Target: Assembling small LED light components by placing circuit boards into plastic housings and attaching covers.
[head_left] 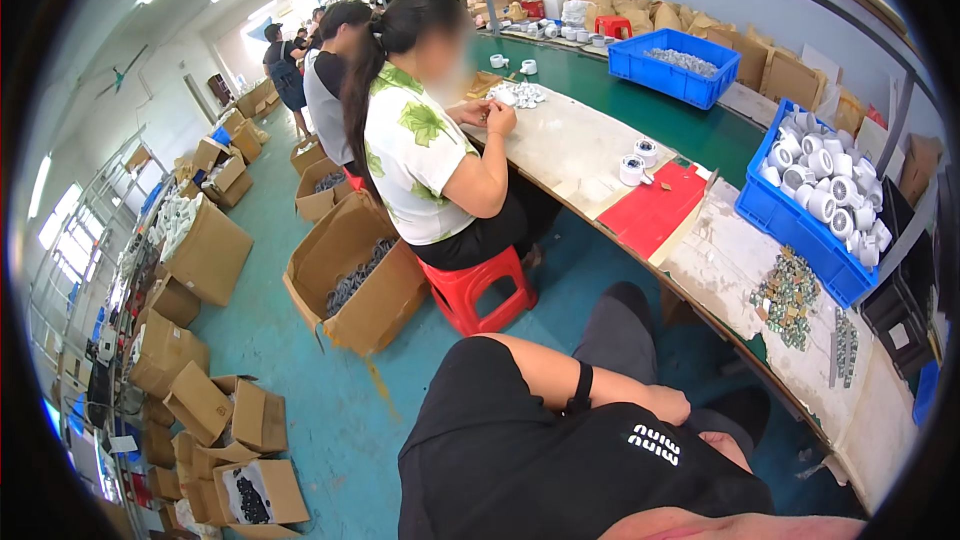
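My left hand [668,405] rests over my lap, below a black wristband [580,387]. Its back shows, but its fingers are tucked out of sight. Only a part of my right hand [726,448] shows beyond the black shirt, low over my legs, its fingers hidden. Both hands are away from the workbench [725,250]. On the bench nearest them lie a heap of small green circuit boards [785,300] and strips of boards [843,350]. Farther along are a red sheet [655,210] and two round white housings [633,170].
A blue crate [800,235] of white housings sits on the bench, with another blue crate [670,65] farther off. To the left a co-worker [425,160] on a red stool [480,290] handles a small white part. An open carton [355,280] of grey parts stands behind.
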Available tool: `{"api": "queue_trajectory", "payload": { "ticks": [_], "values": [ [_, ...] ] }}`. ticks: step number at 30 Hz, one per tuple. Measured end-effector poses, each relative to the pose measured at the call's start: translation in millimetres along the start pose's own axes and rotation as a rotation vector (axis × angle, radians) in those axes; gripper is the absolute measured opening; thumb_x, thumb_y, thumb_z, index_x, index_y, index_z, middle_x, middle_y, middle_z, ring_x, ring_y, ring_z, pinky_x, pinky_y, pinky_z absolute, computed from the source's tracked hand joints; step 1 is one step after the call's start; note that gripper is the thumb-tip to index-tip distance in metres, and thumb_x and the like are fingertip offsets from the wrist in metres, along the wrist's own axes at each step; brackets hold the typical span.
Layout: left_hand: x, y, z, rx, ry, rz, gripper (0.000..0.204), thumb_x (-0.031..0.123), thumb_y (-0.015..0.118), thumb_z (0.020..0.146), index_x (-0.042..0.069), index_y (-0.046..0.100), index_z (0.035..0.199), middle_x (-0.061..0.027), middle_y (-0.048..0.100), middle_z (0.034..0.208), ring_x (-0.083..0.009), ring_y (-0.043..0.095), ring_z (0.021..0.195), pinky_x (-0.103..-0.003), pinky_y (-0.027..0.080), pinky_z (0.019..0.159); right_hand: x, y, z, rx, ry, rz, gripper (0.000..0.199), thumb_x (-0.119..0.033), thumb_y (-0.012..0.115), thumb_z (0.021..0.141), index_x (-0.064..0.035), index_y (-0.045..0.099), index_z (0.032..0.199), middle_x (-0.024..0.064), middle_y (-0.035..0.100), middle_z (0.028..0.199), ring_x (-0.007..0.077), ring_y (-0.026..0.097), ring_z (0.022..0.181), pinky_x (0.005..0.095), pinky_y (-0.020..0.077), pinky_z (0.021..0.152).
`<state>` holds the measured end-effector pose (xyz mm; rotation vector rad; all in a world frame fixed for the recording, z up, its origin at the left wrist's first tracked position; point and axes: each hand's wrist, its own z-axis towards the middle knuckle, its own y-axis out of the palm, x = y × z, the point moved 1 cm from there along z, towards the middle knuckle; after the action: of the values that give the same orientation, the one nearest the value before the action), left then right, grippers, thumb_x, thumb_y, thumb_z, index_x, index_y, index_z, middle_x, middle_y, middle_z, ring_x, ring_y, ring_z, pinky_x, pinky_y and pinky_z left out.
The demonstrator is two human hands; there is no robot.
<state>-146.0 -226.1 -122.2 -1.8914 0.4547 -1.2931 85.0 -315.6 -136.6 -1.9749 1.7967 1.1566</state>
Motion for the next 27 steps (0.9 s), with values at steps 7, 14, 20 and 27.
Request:
{"api": "queue_trajectory", "payload": {
  "ticks": [7, 14, 20, 27],
  "values": [
    [-15, 10, -5, -0.135, -0.040, -0.216, 0.019, 0.021, 0.072, 0.077, 0.007, 0.077, 0.090, -0.0163, 0.075, 0.088, -0.0358, 0.072, 0.088, -0.045, 0.056, 0.075, -23, 20, -7, -0.043, 0.086, -0.124, 0.012, 0.002, 0.059, 0.094, 0.0008, 0.070, 0.089, 0.0052, 0.073, 0.083, 0.0114, 0.068, 0.070, 0.0246, 0.0535, 0.066],
    [-10, 41, -24, 0.469, -0.157, -0.021, 0.019, 0.023, 0.074, 0.075, 0.004, 0.073, 0.079, -0.0178, 0.073, 0.081, -0.0380, 0.072, 0.085, -0.048, 0.057, 0.076, -69, 49, 12, -0.055, 0.313, -0.801, 0.030, -0.035, 0.073, 0.096, -0.0083, 0.075, 0.084, -0.0025, 0.065, 0.069, 0.0036, 0.055, 0.054, 0.0234, 0.0403, 0.048],
    [11, 5, -48, 0.120, -0.237, -0.095, 0.018, 0.016, 0.073, 0.078, 0.003, 0.067, 0.089, -0.0187, 0.071, 0.085, -0.0408, 0.070, 0.088, -0.049, 0.055, 0.079, -59, 39, 31, -0.076, 0.274, -0.468, 0.022, -0.025, 0.076, 0.093, -0.0051, 0.075, 0.085, 0.0002, 0.067, 0.067, 0.0083, 0.059, 0.052, 0.0236, 0.0437, 0.048],
    [-6, 12, -46, 0.154, -0.173, -0.250, 0.027, 0.019, 0.078, 0.075, 0.000, 0.070, 0.092, -0.0191, 0.072, 0.093, -0.0384, 0.070, 0.094, -0.047, 0.054, 0.079, -53, 34, 36, -0.009, 0.235, -0.298, 0.015, -0.017, 0.076, 0.091, -0.0052, 0.072, 0.082, -0.0012, 0.061, 0.060, 0.0060, 0.048, 0.041, 0.0224, 0.0294, 0.037]
  ]
}}
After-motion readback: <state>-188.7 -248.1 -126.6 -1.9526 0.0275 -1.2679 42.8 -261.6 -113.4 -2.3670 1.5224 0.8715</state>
